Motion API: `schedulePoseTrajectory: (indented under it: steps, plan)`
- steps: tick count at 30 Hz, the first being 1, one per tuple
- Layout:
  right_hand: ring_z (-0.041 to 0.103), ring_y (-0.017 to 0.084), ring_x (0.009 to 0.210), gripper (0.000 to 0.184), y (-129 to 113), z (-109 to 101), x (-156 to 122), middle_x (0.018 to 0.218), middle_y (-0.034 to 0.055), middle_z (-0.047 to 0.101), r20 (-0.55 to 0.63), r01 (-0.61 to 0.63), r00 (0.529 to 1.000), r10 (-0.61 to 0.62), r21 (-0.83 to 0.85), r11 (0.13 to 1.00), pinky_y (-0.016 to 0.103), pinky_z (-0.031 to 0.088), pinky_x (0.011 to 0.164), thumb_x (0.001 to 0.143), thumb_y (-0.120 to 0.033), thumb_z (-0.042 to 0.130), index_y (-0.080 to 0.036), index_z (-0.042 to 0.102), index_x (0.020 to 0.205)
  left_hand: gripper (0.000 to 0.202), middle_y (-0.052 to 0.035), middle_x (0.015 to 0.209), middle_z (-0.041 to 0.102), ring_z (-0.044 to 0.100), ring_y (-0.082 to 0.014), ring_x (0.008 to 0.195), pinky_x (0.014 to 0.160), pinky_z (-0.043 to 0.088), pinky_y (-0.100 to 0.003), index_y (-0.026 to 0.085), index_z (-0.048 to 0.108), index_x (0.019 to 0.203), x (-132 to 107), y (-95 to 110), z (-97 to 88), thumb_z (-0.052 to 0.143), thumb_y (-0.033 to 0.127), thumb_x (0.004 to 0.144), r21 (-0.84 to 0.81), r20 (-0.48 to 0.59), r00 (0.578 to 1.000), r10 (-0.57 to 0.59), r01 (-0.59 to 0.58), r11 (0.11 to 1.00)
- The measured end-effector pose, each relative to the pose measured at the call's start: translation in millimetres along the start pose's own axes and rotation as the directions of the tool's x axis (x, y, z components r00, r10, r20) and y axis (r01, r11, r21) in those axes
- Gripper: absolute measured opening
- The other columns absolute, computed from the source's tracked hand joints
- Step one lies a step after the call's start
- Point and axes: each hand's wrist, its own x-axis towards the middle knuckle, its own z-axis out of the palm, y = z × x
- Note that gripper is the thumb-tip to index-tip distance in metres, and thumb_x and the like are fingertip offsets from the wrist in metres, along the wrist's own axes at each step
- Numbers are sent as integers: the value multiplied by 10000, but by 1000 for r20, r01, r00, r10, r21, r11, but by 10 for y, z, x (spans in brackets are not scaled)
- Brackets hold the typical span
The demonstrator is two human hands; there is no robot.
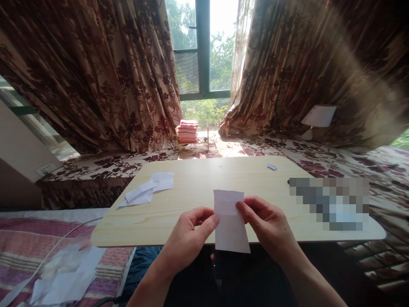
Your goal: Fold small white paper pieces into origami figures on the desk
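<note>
A white piece of paper (230, 230) with a faint crease across it is held upright between both hands, over the table's near edge. My left hand (194, 232) is closed, pinching the paper's left edge between thumb and fingers. On the other side my right hand (266, 224) is closed too, its thumb and fingers gripping the upper right edge. Some of the fingertips are hidden behind the sheet. Loose white paper pieces (148, 189) lie on the table to the left. A small folded paper bit (271, 166) rests near the far right corner.
The pale wooden table (191, 183) has rounded corners. A blurred-out object (329, 204) lies on its right side. More papers (70, 277) and a pale cable (60, 238) are on the striped bedding at left. Behind stand a stack of striped cloths (188, 131) and a lamp (319, 116).
</note>
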Motion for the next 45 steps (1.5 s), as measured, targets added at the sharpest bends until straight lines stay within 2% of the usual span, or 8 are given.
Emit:
schedulePoseTrajectory:
  steps: [7,17,24,27,30,34,39,45]
  plan:
    - [579,148,598,283,14,-7,-10,644,15,632,25,-11,1000,11,14,1000,233,487,529,782,-457,635,-175,661,762,284,-61,852,736,638,-202,775,685,486,-264,136,731,980,120,-15,67,592,336,835,-98,-1,1000,14,-14,995]
    - [564,139,615,282,8,-59,24,688,17,629,89,-3,996,7,-45,999,240,490,572,793,-452,624,-173,646,758,287,-53,747,706,603,-184,702,627,445,-247,108,740,890,132,-23,33,594,345,820,-47,-44,999,-16,14,999]
    - [574,146,630,274,43,-88,82,697,21,646,133,18,991,-10,-62,998,246,483,572,803,-441,614,-173,645,754,291,-56,790,705,609,-196,747,646,452,-249,122,732,946,134,-44,35,573,337,832,-50,52,998,-31,34,998]
    - [575,147,628,198,11,-132,152,702,16,651,203,85,978,-51,-160,983,253,485,573,805,-372,620,-178,659,792,270,-41,728,694,602,-178,672,591,444,-238,127,737,888,137,-63,34,564,322,820,-33,89,994,-70,73,997]
    - [584,154,669,150,-83,-171,265,795,16,680,294,226,947,-129,-324,919,263,487,605,767,-280,659,-199,692,889,256,-26,639,665,585,-164,582,522,429,-231,124,730,788,134,-62,19,568,323,795,31,84,989,-123,121,992]
    - [543,134,606,115,-205,-157,394,696,-1,649,450,307,886,-110,-392,867,236,437,532,796,-251,611,-194,710,797,221,-33,626,666,614,-193,615,520,443,-237,122,719,706,117,-40,-11,609,308,750,58,79,987,-140,135,989]
    - [524,118,581,139,-237,-105,397,648,-16,630,431,333,889,-154,-376,865,225,426,531,806,-243,594,-187,709,750,199,-40,664,672,611,-177,567,506,452,-246,131,708,788,96,-67,-2,634,311,746,-80,129,974,-184,195,977]
    - [558,138,665,126,-232,-114,339,756,-2,660,454,324,879,-143,-349,879,228,453,578,780,-196,607,-196,703,862,251,-24,644,651,587,-156,539,511,450,-250,138,714,888,90,-114,3,618,337,769,-144,167,955,-247,271,952]
